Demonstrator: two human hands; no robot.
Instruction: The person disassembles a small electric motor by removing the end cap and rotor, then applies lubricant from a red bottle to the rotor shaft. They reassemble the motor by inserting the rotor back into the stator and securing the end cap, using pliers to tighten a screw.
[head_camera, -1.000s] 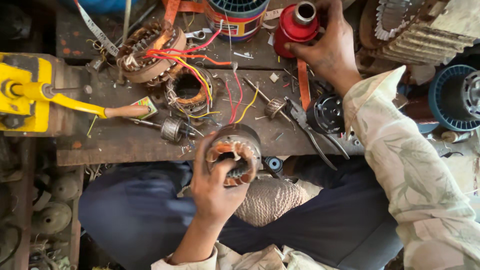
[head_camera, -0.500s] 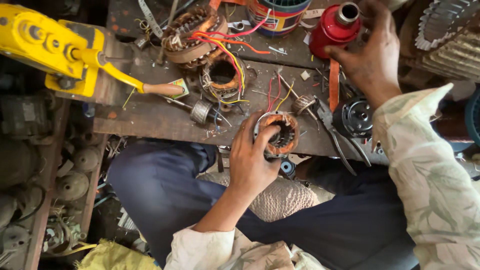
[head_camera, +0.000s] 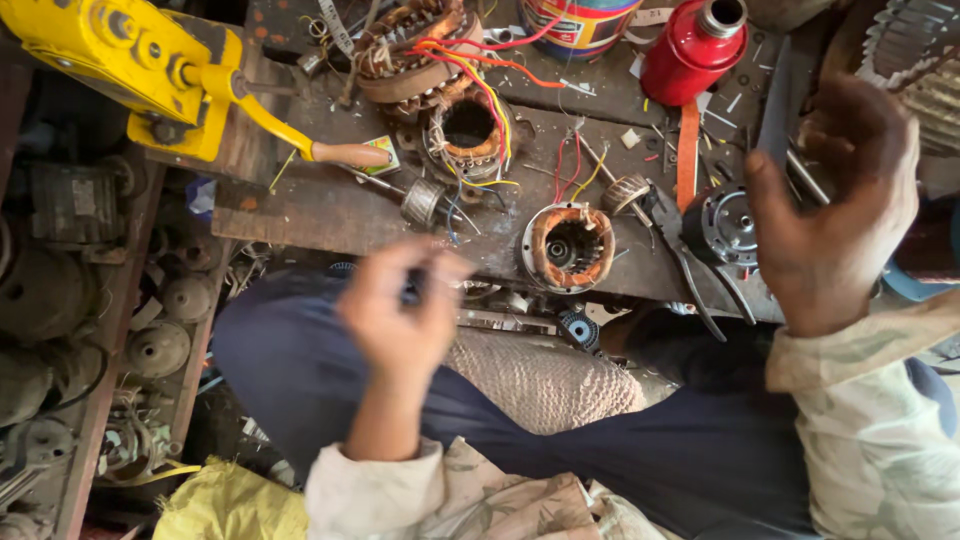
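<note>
Resting at the near edge of the dark wooden worktop (head_camera: 330, 215), the round copper-wound stator (head_camera: 570, 247) lies free between both hands. Left hand's (head_camera: 400, 315) blurred grip: cannot tell. Right hand (head_camera: 835, 215) hovers released, fingers loosely curled.

Stator (head_camera: 570, 247) on bench (head_camera: 330, 215) — between hands

Three copper-wound stators lay on the bench: one (head_camera: 570, 247) near its front edge, two (head_camera: 470, 130) (head_camera: 405, 45) farther back. There was one red bottle (head_camera: 693, 50), one yellow hand tool (head_camera: 130, 70) and one small rotor (head_camera: 424, 201).
</note>
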